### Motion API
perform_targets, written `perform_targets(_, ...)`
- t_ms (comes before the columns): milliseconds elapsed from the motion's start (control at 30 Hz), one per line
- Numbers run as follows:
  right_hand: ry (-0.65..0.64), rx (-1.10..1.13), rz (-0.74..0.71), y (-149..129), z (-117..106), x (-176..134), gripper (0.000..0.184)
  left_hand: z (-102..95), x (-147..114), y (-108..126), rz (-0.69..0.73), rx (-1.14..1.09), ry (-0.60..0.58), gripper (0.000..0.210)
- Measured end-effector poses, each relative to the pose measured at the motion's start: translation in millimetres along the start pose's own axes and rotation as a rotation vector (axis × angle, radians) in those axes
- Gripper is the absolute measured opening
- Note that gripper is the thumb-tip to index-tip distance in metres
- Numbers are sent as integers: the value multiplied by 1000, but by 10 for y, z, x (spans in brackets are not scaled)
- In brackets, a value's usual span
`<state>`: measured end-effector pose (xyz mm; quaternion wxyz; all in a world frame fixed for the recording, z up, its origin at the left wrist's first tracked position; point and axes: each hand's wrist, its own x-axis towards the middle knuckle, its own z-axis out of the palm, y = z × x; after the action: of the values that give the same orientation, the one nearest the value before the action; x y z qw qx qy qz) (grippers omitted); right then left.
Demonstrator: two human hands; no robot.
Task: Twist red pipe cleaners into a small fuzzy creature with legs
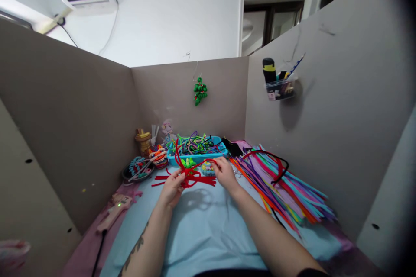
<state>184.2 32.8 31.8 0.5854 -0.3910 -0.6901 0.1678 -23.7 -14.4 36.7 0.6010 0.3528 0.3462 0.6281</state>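
Red pipe cleaners (pixel 187 172), joined at a middle with loose ends reaching out, are pinched in my left hand (pixel 173 186). My right hand (pixel 224 173) grips one of their ends, drawn out to the right. Further straight red pipe cleaners (pixel 208 180) appear just behind and below the bundle; whether they lie on the cloth or belong to the held piece I cannot tell. Behind my hands sit a bright green pipe-cleaner piece (pixel 187 163) and a small blue and yellow piece (pixel 208 168), partly covered by the red strands.
A blue tray (pixel 197 157) of tangled pipe cleaners stands at the back. Many coloured pipe cleaners (pixel 279 186) lie right. To the left are a dark bowl (pixel 143 176) and a pink glue gun (pixel 113 213) with a cord. Grey partitions (pixel 191 117) enclose the blue cloth (pixel 201 233).
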Motion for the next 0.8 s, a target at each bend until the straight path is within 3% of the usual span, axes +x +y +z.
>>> perform_targets(167, 33, 421, 253, -156, 41, -43, 21, -3, 3, -11, -4, 37, -36, 43)
perform_targets(367, 87, 742, 396, -242, 44, -18, 29, 24, -17, -28, 6, 116, -51, 48)
perform_targets(600, -138, 825, 702, -185, 150, -66, 28, 97, -60, -17, 32, 177, -81, 49)
perform_targets(800, -159, 817, 782, -210, 186, -107, 22, 70, -35, -65, 97, 226, -139, 45)
